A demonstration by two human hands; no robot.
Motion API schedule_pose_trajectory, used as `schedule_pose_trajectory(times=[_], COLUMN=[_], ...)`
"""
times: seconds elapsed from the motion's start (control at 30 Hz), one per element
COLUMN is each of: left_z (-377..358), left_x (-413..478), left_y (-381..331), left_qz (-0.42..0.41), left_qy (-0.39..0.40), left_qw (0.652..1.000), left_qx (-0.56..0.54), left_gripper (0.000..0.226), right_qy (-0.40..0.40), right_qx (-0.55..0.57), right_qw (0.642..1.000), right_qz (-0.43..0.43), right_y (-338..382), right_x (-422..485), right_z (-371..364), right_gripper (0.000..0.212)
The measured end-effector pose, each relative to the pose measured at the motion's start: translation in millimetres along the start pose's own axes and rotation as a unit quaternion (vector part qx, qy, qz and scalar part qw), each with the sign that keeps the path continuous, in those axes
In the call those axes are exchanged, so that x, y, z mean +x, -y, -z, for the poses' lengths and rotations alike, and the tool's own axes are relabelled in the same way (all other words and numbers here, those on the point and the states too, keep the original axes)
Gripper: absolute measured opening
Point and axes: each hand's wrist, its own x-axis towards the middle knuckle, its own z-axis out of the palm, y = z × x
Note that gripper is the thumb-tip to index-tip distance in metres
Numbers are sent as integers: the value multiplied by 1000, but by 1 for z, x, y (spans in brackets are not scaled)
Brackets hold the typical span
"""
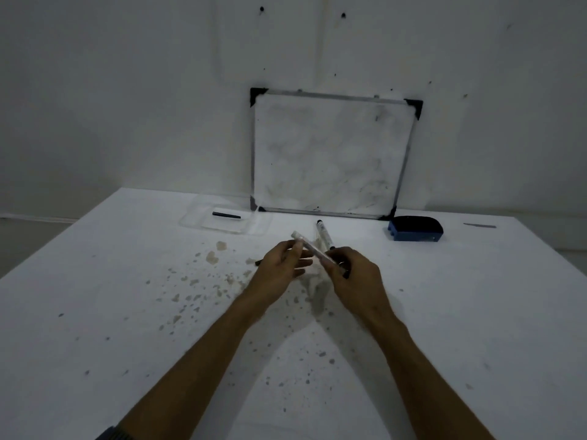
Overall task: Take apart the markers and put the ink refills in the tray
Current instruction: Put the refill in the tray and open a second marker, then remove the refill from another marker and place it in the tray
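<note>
Both hands hold one white marker (313, 251) slanted above the table's middle. My left hand (282, 268) pinches its upper end, and my right hand (355, 274) grips its lower, dark end. A second marker (324, 235) with a black tip lies on the table just behind my hands. A clear plastic tray (197, 220) sits at the back left, and one black ink refill (226, 215) lies in it. A small dark piece (257, 262) lies by my left hand; I cannot tell what it is.
A small whiteboard (330, 154) leans on the wall at the back. A blue eraser (414, 228) rests to its right, with a thin dark strip (479, 226) farther right. The white table (127, 312) is speckled with brownish stains.
</note>
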Motion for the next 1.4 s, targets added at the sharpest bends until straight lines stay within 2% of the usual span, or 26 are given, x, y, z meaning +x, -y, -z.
schedule_pose_trajectory(times=[0.07, 0.17, 0.23, 0.33, 0.6, 0.7, 0.77, 0.83, 0.9, 0.97, 1.07, 1.1, 1.27, 1.4], left_z=[-12, -32, -44, -53, -51, -50, -47, -41, -32, -22, -7, -2, 6, 7], left_x=[13, 30, 32, 32, 36, 35, 35, 33, 28, 21, 6, 1, -8, -9], left_y=[1, 8, 18, 34, 41, 40, 38, 35, 32, 32, 37, 38, 38, 33], left_qz=[-26, -63, -69, -108, -129, -128, -130, -134, -135, -131, -125, -124, -143, -142], left_qy=[15, 35, 40, 27, 12, 16, 26, 35, 33, 41, 70, 73, 52, 42], left_qw=[990, 949, 923, 875, 863, 865, 863, 863, 866, 862, 865, 871, 892, 914], left_qx=[141, 308, 376, 472, 489, 486, 487, 486, 481, 487, 481, 470, 426, 378], left_gripper=[41, 54, 67, 73, 74, 74, 74, 70, 65, 64, 69, 69, 58, 50], right_qy=[-55, -144, -163, -160, -166, -174, -190, -189, -142, -64, 18, 24, -9, -36], right_qx=[-28, -108, -151, -194, -234, -234, -231, -202, -145, -103, -107, -119, -146, -52], right_qw=[997, 977, 961, 948, 935, 936, 944, 960, 979, 993, 992, 990, 984, 991], right_qz=[-39, -117, -167, -194, -208, -198, -138, -47, 9, 1, -61, -73, -99, -120], right_y=[-18, -48, -64, -82, -96, -92, -89, -80, -66, -51, -43, -41, -35, -34], right_x=[8, 22, 31, 46, 56, 52, 49, 48, 50, 53, 61, 63, 64, 53], right_z=[18, 42, 49, 51, 38, 38, 35, 28, 18, 8, -10, -15, -26, -21], right_gripper=[23, 23, 24, 28, 32, 40, 41, 34, 28, 34, 50, 51, 27, 29])
